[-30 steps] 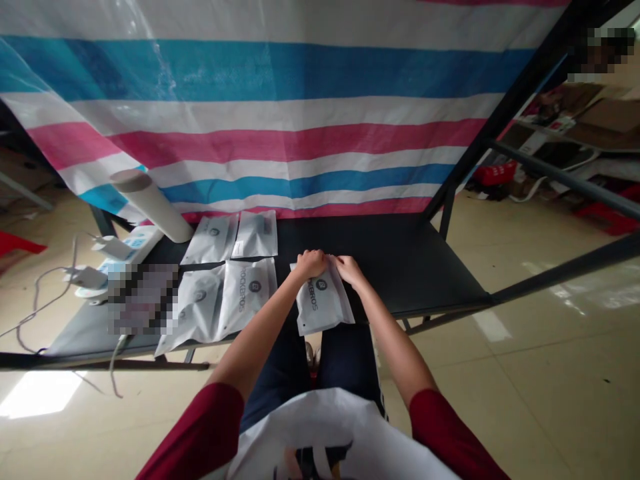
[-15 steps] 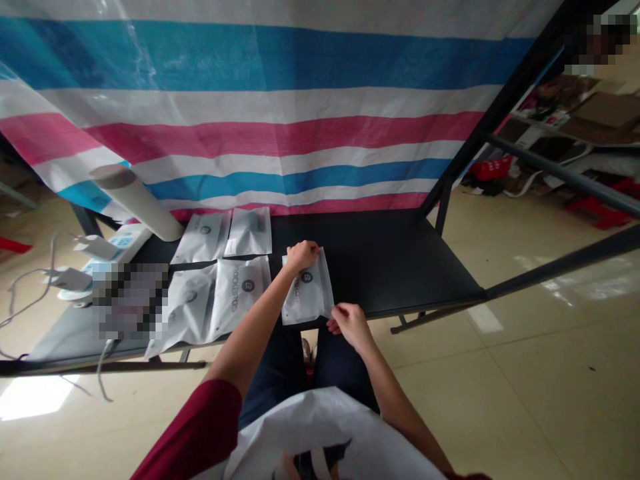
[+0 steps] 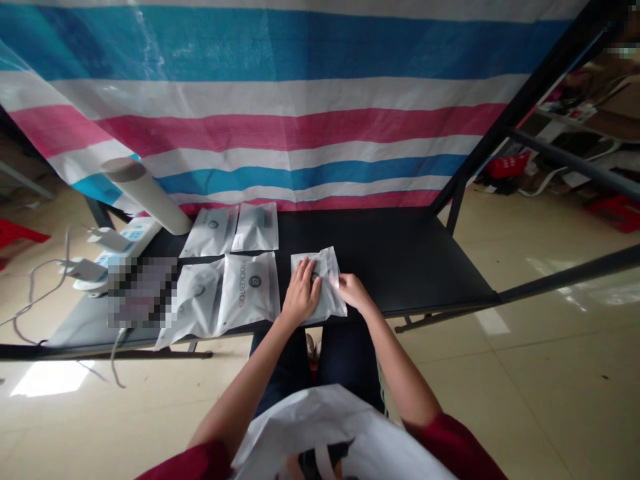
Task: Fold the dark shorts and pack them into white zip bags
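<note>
A white plastic pouch (image 3: 327, 267) with a dark round logo lies on the black table (image 3: 400, 260), near its front edge. My left hand (image 3: 301, 295) rests flat on the pouch, fingers spread. My right hand (image 3: 351, 291) pinches the pouch's right edge with curled fingers. To the left lie several similar white pouches (image 3: 250, 290) in two rows, logos up.
A white cardboard tube (image 3: 145, 195) leans at the table's back left, beside a power strip with plugged chargers (image 3: 95, 257). A striped tarp (image 3: 300, 100) hangs behind. A large white bag (image 3: 340, 433) sits on my lap. Black frame bars (image 3: 565, 170) rise at right.
My left hand slid from the pouch's top edge down onto its middle and flattened. My right hand moved from the top edge down to the bottom corner, then up to the right edge.
</note>
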Demonstrator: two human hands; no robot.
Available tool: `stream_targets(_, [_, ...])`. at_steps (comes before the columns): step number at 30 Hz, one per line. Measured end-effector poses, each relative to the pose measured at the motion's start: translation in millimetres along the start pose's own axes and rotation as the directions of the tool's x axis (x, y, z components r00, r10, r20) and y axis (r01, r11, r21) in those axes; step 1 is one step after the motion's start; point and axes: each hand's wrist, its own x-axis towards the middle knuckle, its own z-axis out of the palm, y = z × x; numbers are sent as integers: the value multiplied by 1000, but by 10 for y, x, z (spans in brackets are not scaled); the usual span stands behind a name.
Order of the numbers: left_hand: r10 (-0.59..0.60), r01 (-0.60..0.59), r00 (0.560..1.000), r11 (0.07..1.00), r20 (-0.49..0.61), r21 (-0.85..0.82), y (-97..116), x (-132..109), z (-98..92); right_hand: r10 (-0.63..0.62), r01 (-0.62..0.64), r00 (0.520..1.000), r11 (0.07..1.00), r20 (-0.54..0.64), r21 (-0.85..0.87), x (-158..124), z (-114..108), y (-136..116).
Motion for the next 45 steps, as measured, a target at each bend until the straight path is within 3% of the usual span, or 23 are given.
stream_targets(3, [31,-30,999,999,21,-40,-22,-33,40,-11,19,998,991,61,-131,131,3,-137])
stream_targets(6, [49,-49,999,999,13,-21,-20,-29,52,-6,19,995,991,98,-135,169,-54,-212])
stream_targets(9, [41,-43,999,998,33,40,-19,-54,75,15,-16,999,1000,46,16,109,-234,-126])
stream_targets(13, [1,-17,994,988,105,151,17,-67,159,162,-96,973,930,-163,355,-57,-609,102])
stream_targets(15, [-20,4,994,990,106,144,55,-33,210,243,-105,937,880,-249,464,-132,-746,144])
stream_targets(17, [-39,35,997,998,68,61,97,16,231,275,-103,925,847,-263,522,-182,-794,104])
stream_targets(22, [-78,59,994,972,-75,-226,125,41,19,256,-91,956,725,-146,683,-206,-655,-118])
stream_targets(26, [-62,59,998,955,2,-292,4,-51,-253,225,-5,949,711,-222,703,-198,-592,-127])
stream_targets(29, [-161,164,986,935,35,-315,-119,-57,-371,220,11,937,758,-271,652,-193,-602,-50])
stream_targets(32, [-300,254,946,920,-119,-299,-181,36,-443,209,-13,943,799,-257,601,-164,-606,33])
stream_targets(35, [-295,273,925,954,-241,-120,-171,149,-493,198,-69,957,864,-210,499,-103,-590,113])
stream_targets(37, [-208,224,962,972,-177,73,-152,185,-500,159,-91,966,948,-206,305,-55,-579,167])
stream_targets(39, [-128,129,992,967,-18,219,-142,187,-478,77,-77,969,997,-233,11,-8,-576,214])
stream_targets(42, [-123,68,979,948,160,310,-140,185,-418,-66,-32,964,932,-256,-362,68,-579,256])
stream_targets(45, [-153,79,970,933,188,350,-127,232,-387,-205,67,948,877,-244,-476,153,-588,261])
